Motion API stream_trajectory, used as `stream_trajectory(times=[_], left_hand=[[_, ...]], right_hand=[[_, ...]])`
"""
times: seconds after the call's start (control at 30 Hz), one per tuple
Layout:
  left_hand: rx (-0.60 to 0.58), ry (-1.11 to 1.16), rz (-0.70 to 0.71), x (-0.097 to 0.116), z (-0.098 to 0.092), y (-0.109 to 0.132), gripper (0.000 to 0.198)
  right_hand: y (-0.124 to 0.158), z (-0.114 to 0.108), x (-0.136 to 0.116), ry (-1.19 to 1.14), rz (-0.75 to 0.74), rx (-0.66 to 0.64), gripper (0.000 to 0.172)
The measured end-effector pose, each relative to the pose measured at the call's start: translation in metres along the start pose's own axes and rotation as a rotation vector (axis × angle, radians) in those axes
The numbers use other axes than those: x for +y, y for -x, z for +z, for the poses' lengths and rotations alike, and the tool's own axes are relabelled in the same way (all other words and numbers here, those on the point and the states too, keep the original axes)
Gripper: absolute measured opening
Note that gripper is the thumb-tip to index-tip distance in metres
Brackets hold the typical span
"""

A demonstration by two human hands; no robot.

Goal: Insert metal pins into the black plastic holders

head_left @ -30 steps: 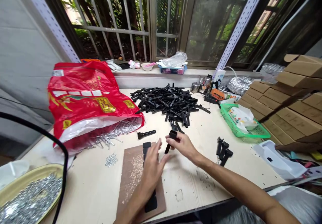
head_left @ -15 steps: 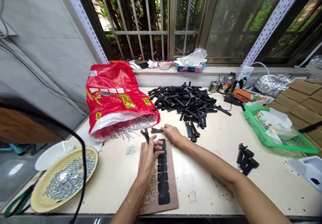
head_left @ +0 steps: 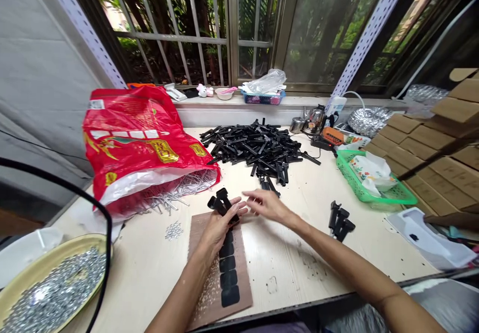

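My left hand [head_left: 222, 223] is closed around a bunch of black plastic parts [head_left: 221, 200], long narrow pieces with wider heads that point up and away from me. It hovers over the far end of a brown board [head_left: 204, 293] bearing a column of black rounded squares [head_left: 229, 279]. Close on its right, my right hand [head_left: 267, 205] has its fingers stretched apart towards the left fingertips, with nothing visible in them. Behind both hands lies a big heap of similar black parts [head_left: 258, 146], and a few more [head_left: 268, 185] lie just beyond my right hand.
A red bag [head_left: 138, 133] spills metal pins [head_left: 168, 190]. Small silver pieces [head_left: 174, 230] lie left of the board; a yellow dish [head_left: 99, 243] holds many more. Black parts [head_left: 340, 221] lie right. Further right are a green basket [head_left: 396, 195], a white tray [head_left: 430, 243] and cardboard boxes [head_left: 430, 158].
My right hand has drawn back towards my left hand. The black part it touched on the table no longer lies there. The view has shifted to the right.
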State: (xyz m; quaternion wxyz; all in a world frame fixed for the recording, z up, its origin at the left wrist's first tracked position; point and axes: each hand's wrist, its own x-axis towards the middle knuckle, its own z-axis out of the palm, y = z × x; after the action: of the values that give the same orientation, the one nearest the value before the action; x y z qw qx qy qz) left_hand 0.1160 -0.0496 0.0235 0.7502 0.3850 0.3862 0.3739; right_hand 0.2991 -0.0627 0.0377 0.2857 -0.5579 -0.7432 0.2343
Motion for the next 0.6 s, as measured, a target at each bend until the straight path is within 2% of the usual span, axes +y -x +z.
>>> stream_trajectory(times=[0.07,0.13,0.2,0.27,0.4,0.5,0.6], left_hand=[[0.015,-0.008,0.005,-0.001,-0.003,0.001,0.051],[0.036,-0.010,0.007,-0.003,-0.001,0.003,0.039],[0.058,-0.017,0.006,-0.003,0.003,0.005,0.032],[0.076,-0.035,0.002,-0.003,0.009,0.007,0.035],[0.111,-0.078,0.015,-0.002,0.016,0.007,0.035],[0.158,-0.049,0.016,-0.002,0.020,0.001,0.042],[0.147,0.022,0.022,-0.005,0.023,-0.007,0.049]], right_hand=[[-0.011,-0.014,0.022,0.195,0.232,0.078,0.033],[-0.024,-0.021,0.039,0.336,0.371,0.125,0.028],[-0.035,-0.021,0.050,0.388,0.415,0.133,0.028],[-0.041,-0.016,0.054,0.415,0.424,0.124,0.034],[-0.042,-0.003,0.047,0.415,0.404,0.157,0.038],[-0.034,0.009,0.029,0.236,0.372,0.247,0.043],[-0.022,0.022,0.008,-0.225,0.251,0.320,0.041]])
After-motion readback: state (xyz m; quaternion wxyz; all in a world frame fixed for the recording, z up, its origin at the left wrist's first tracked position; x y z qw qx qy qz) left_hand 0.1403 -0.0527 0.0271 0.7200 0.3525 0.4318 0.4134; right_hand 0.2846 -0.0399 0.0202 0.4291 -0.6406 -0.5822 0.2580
